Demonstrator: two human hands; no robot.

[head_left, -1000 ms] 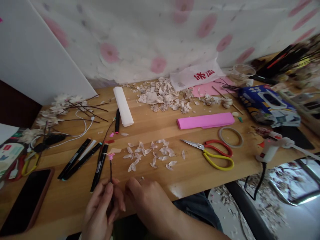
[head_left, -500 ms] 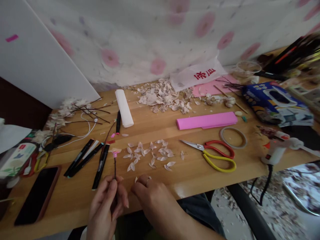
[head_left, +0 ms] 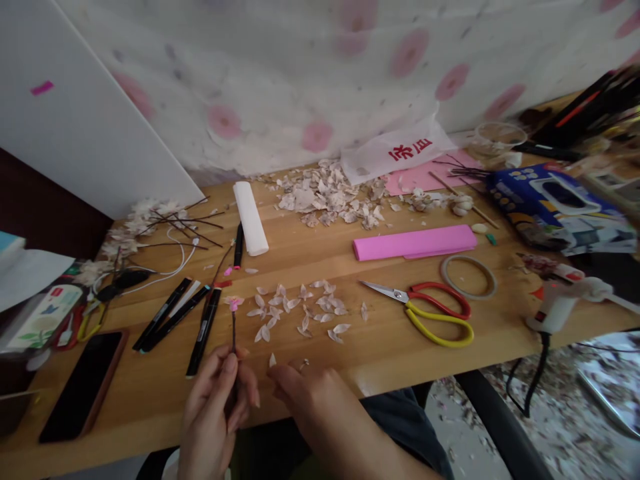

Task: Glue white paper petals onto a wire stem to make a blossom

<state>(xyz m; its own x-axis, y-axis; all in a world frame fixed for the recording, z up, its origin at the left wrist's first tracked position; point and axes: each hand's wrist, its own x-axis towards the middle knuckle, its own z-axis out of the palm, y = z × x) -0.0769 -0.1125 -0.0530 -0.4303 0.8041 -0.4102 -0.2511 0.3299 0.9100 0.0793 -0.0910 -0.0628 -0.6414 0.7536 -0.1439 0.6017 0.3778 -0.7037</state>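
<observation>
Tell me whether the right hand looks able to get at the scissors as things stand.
Probably yes: only bare tabletop shows between the right hand and the scissors, and nothing lies over their yellow handle. A pale petal shows at that hand; whether pinched is unclear.

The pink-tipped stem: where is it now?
In the head view, the stem is left of centre, in the left hand, between a black marker on its left and loose petals on its right.
</observation>
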